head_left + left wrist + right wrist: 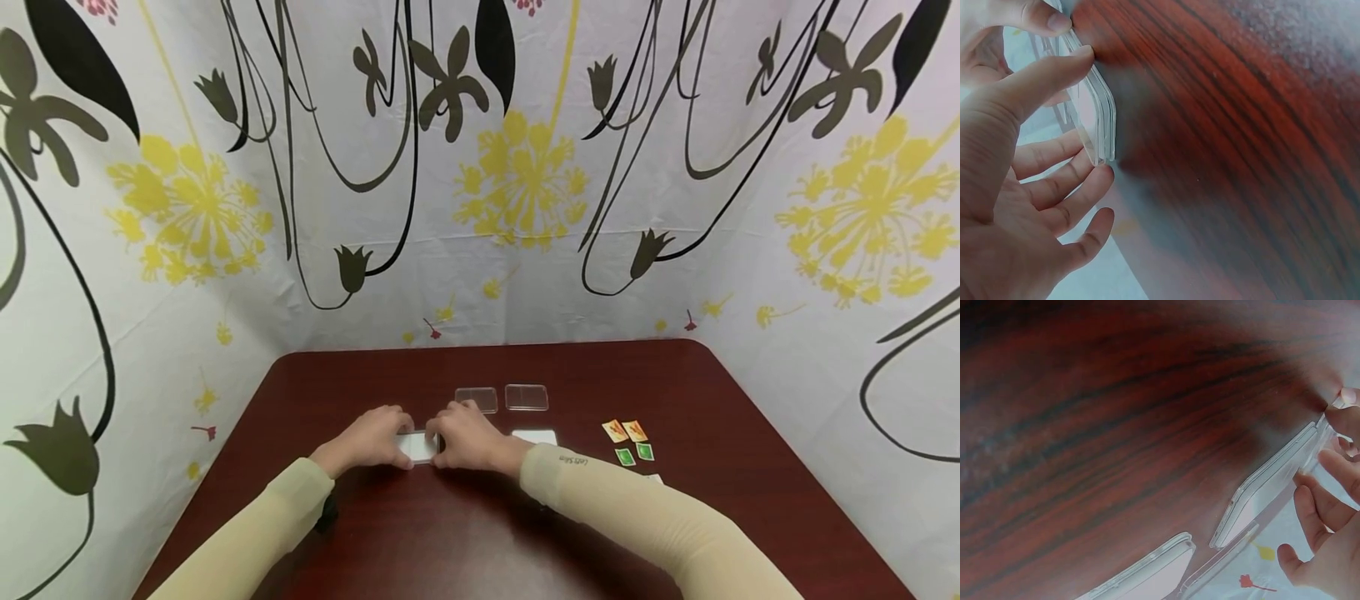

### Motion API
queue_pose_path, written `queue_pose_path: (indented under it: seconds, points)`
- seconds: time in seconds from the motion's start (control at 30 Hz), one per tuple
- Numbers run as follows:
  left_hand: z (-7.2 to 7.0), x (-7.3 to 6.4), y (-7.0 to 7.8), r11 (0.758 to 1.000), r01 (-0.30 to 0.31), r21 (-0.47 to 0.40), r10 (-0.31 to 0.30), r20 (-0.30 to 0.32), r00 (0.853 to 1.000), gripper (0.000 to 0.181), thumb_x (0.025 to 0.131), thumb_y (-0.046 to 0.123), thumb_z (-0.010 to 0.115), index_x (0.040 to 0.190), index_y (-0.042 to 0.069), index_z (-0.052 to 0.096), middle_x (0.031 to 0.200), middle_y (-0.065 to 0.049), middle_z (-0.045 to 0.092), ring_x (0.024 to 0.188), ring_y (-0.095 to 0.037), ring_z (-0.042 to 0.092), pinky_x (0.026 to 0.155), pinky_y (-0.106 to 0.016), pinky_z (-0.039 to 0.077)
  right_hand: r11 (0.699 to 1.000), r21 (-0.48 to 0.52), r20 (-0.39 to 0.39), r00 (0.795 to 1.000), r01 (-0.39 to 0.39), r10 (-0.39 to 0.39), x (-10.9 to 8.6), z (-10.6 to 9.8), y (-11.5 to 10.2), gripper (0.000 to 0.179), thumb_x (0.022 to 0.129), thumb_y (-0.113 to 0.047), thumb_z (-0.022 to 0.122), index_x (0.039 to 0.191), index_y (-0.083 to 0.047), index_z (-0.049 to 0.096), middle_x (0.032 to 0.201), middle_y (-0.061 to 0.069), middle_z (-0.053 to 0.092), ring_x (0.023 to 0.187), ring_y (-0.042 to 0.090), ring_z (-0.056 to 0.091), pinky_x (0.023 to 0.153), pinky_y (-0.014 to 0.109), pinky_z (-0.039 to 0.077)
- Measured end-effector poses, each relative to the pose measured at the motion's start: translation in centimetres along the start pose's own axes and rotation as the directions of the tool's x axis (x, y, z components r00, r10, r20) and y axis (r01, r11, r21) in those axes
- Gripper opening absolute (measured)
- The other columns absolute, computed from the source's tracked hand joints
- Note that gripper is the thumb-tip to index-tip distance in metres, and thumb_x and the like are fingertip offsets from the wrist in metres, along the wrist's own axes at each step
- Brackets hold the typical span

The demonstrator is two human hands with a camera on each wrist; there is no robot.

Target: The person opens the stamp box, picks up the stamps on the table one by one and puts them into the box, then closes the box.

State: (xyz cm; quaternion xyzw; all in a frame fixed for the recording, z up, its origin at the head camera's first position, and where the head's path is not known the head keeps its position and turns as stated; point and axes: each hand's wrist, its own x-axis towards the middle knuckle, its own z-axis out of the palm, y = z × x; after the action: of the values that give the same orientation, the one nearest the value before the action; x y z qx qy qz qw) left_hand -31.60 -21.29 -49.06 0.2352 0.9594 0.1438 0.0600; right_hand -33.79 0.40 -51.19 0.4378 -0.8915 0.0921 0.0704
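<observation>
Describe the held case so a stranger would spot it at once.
On the dark red table, look left of centre, nearer the person than the clear trays. There, between left hand and right hand, is a flat white case. Both grip it, unlike the other white case past the right wrist.

Small screened-off table booth, makeshift in look; home or office beyond it, cannot tell. White cloth hangings point(517, 321) close in the far side and both flanks, faintly creased, coming down behind the table's far edge. Print: yellow dandelion-like flower heads point(528, 183), dark tulips point(352, 268) on looping stems, household-curtain style. Within: one dark red-brown table point(420, 533), far corners rounded, streaked wood grain plain in both wrist views, surface slightly glossy.
</observation>
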Motion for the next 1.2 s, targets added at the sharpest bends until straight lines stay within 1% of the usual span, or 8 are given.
queue_pose_path:
  seconds: [0.13, 0.33, 0.6, 0.77, 0.87, 0.97, 1.07, 1.2]
  points:
    - [0.2, 0.0, -0.3, 0.999, -0.004, -0.041, 0.005, 0.008, 1.000, 0.046, 0.071, 0.037, 0.092, 0.104, 0.013, 0.070, 0.096, 0.001, 0.059, 0.079, -0.014, 0.052, 0.071, -0.037, 0.048, 1.000, -0.003, 0.003, 1.000, 0.005, -0.005, -0.2, 0.1, 0.0, 0.027, 0.077, -0.041, 0.084, 0.099, -0.029, 0.074, 0.091, -0.015, 0.066, 0.089, 0.010, 0.051, 0.092, 0.049, 0.041]
    - [0.0, -0.1, -0.6, 0.997, -0.019, -0.076, 0.020, 0.011, 1.000, 0.042, 0.075, 0.036, 0.090, 0.106, 0.015, 0.071, 0.100, 0.002, 0.058, 0.079, -0.013, 0.053, 0.072, -0.036, 0.048, 1.000, -0.017, 0.001, 1.000, 0.014, -0.014, -0.4, -0.2, 0.1, 0.027, 0.080, -0.042, 0.082, 0.102, -0.029, 0.075, 0.095, -0.014, 0.067, 0.091, 0.012, 0.052, 0.094, 0.050, 0.040]
    - [-0.6, -0.3, -0.6, 0.996, -0.037, -0.079, 0.037, -0.003, 0.999, 0.039, 0.078, 0.034, 0.088, 0.109, 0.015, 0.073, 0.101, 0.000, 0.059, 0.079, -0.013, 0.052, 0.071, -0.036, 0.048, 0.999, -0.006, -0.003, 0.999, 0.032, -0.032, -0.2, -0.9, 0.5, 0.031, 0.083, -0.042, 0.080, 0.109, -0.027, 0.076, 0.103, -0.012, 0.070, 0.097, 0.014, 0.054, 0.097, 0.052, 0.040]
    - [-1.4, -0.1, -0.6, 0.997, -0.017, -0.081, 0.015, -0.028, 0.999, 0.044, 0.077, 0.031, 0.089, 0.114, 0.013, 0.074, 0.104, 0.000, 0.060, 0.086, -0.015, 0.054, 0.076, -0.037, 0.048, 0.999, -0.020, -0.022, 0.999, 0.036, -0.036, 0.3, -1.5, 1.2, 0.030, 0.083, -0.041, 0.079, 0.110, -0.028, 0.077, 0.107, -0.014, 0.070, 0.102, 0.014, 0.056, 0.098, 0.053, 0.040]
    - [-1.7, 0.1, -0.6, 0.998, 0.001, -0.065, -0.003, -0.039, 0.999, 0.045, 0.077, 0.032, 0.089, 0.115, 0.014, 0.074, 0.106, 0.002, 0.061, 0.091, -0.016, 0.055, 0.081, -0.042, 0.048, 0.999, -0.015, -0.023, 0.999, 0.038, -0.039, 0.6, -1.8, 1.5, 0.030, 0.084, -0.041, 0.080, 0.111, -0.028, 0.077, 0.109, -0.015, 0.070, 0.103, 0.014, 0.056, 0.098, 0.052, 0.040]
    - [-2.0, 0.3, -0.7, 1.000, 0.008, -0.018, -0.009, -0.052, 0.999, 0.044, 0.076, 0.035, 0.089, 0.113, 0.016, 0.075, 0.106, 0.003, 0.062, 0.093, -0.015, 0.055, 0.085, -0.047, 0.047, 0.999, -0.007, -0.015, 0.999, 0.040, -0.040, 0.8, -2.1, 1.8, 0.030, 0.085, -0.041, 0.079, 0.112, -0.028, 0.077, 0.111, -0.014, 0.070, 0.103, 0.014, 0.056, 0.099, 0.053, 0.040]
    - [-2.3, 0.5, -0.8, 1.000, 0.006, 0.017, -0.005, -0.066, 0.998, 0.043, 0.075, 0.036, 0.089, 0.112, 0.017, 0.076, 0.104, 0.004, 0.063, 0.094, -0.015, 0.055, 0.087, -0.052, 0.046, 0.999, 0.007, -0.014, 0.999, 0.040, -0.040, 1.0, -2.2, 2.0, 0.031, 0.086, -0.041, 0.079, 0.113, -0.027, 0.077, 0.111, -0.014, 0.070, 0.104, 0.015, 0.056, 0.098, 0.054, 0.040]
    - [-2.8, 1.0, -1.0, 1.000, -0.011, 0.024, 0.013, -0.096, 0.995, 0.045, 0.076, 0.037, 0.088, 0.113, 0.015, 0.075, 0.105, 0.003, 0.062, 0.096, -0.018, 0.056, 0.087, -0.054, 0.046, 0.999, 0.031, -0.028, 0.999, 0.032, -0.031, 1.4, -2.5, 2.6, 0.034, 0.085, -0.041, 0.080, 0.115, -0.026, 0.076, 0.113, -0.014, 0.070, 0.104, 0.014, 0.055, 0.096, 0.052, 0.040]
